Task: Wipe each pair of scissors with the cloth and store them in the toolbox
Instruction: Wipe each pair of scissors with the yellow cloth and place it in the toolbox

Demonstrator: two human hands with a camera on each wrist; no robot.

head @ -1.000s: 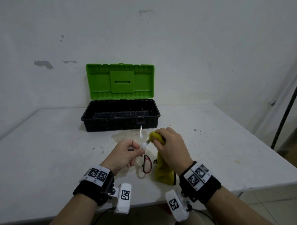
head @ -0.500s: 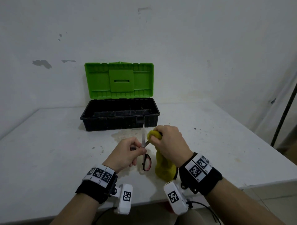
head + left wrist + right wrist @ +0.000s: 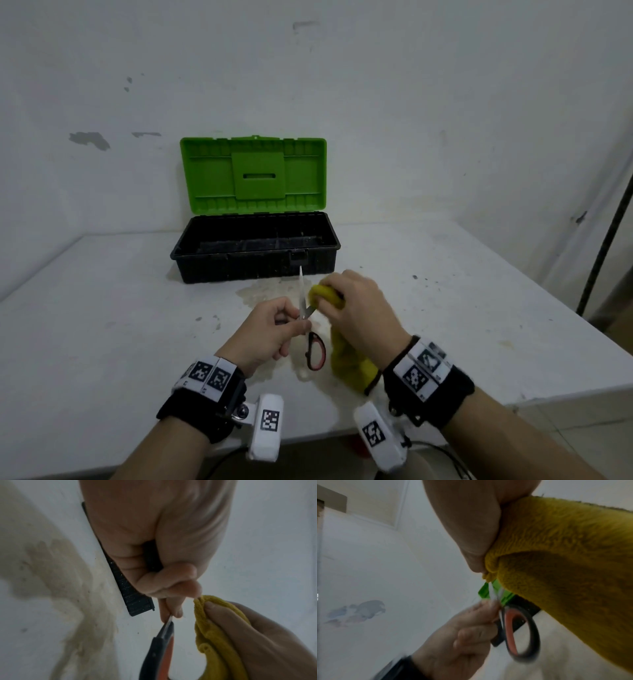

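Note:
My left hand [image 3: 274,329] pinches a pair of scissors [image 3: 313,353] with black-and-red handles near the pivot, one blade pointing up, the handle loop hanging below. The scissors [image 3: 159,647] [image 3: 520,632] are spread open. My right hand [image 3: 359,308] grips a yellow cloth [image 3: 349,363] bunched around the other blade, just right of the left hand; the cloth [image 3: 214,635] [image 3: 565,561] hangs down toward the table. The toolbox [image 3: 255,253] stands open behind the hands, black tray, green lid [image 3: 253,174] upright. Its inside looks dark; I cannot tell its contents.
The white table [image 3: 102,325] carries a brownish stain [image 3: 260,291] in front of the toolbox and small dark specks. A white wall rises right behind the box. A dark pole [image 3: 606,222] stands off the table's right edge. The table's front edge is close under my wrists.
The right hand with the cloth has shifted up and away along the blade. The upright blade now stands more vertical, and both hands sit slightly farther from me.

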